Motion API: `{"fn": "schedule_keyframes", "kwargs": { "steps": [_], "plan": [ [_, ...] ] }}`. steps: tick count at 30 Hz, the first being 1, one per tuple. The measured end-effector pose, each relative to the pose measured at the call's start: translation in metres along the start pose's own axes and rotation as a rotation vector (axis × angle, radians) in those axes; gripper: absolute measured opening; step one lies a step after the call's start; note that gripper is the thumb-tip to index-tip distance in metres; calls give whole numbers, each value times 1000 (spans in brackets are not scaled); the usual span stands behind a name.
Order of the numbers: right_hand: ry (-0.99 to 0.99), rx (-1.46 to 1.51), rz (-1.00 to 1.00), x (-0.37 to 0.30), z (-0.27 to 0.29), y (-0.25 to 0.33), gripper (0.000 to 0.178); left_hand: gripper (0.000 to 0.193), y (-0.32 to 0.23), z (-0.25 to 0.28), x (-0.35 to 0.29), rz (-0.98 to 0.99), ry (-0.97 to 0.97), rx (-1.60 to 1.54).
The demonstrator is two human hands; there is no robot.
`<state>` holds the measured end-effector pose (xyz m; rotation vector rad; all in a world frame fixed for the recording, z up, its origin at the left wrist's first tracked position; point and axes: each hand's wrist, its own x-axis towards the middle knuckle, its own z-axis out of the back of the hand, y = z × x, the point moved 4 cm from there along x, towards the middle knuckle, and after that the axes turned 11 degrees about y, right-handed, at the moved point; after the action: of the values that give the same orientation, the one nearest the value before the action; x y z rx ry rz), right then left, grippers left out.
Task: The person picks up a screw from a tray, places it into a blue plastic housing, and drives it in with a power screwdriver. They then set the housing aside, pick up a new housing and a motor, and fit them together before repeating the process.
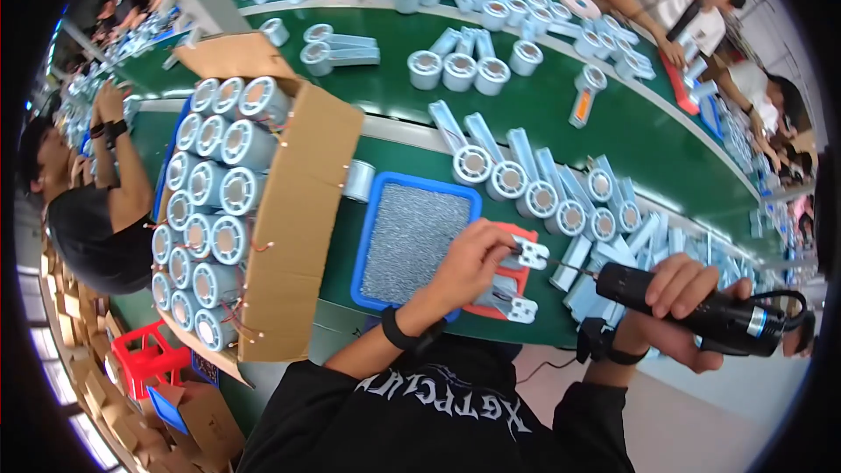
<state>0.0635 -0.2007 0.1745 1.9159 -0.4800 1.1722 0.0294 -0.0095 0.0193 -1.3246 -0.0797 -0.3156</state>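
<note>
Left hand (473,264): fingers pinched together on a small pale grey plastic part with screw holes (531,253), held down on an orange-red holding jig (506,291). A second like part (512,305) lies on the near end of the same jig.

Right hand (679,298): wrapped tight around a black cylindrical electric screwdriver (701,308), held almost level, with its thin bit (569,266) pointing left at the held part. Bit tip just beside the part; contact cannot be told. A cable leaves the tool's right end.

Step in hand, as judged: a screw-driving pass on the part in the jig, bit being lined up. The next move calls for seating the tip square in the screw head while the left hand keeps the part from turning.

Surroundings: the jig sits at the near edge of the green bench (420,114), touching the right rim of a blue rectangular tray with a grey textured mat (413,236). Left of the tray, an open brown cardboard box (298,210) holds rows of pale grey cylindrical motor housings (210,210). Beyond and right of the jig, a crowded row of pale blue-grey handled round-headed housings (534,188).

Room: little bare bench near the jig, with the tray tight on the left, housings close on the far right, and the bench edge just under the wrists. The open approach is from the near right, where the tool comes in.
</note>
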Motion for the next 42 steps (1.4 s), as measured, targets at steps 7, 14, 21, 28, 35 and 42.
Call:
{"fn": "schedule_keyframes", "kwargs": {
  "steps": [7,14,21,28,35,42],
  "plan": [
    [74,37,-25,3,8,5,77,12,17,-11,-5,198,29,-560],
    [40,83,-66,2,9,5,70,12,26,-20,-7,358,87,-864],
    [167,113,-78,5,16,7,73,5,3,-5,1,136,28,-50],
    [273,108,-100,10,5,0,74,15,-14,-5,1,-89,-17,336],
    [389,65,-193,19,-14,-5,74,17,-24,7,2,-95,16,312],
    [598,-49,-261,13,-28,-20,79,25,18,1,0,-87,-26,245]
  ]
}}
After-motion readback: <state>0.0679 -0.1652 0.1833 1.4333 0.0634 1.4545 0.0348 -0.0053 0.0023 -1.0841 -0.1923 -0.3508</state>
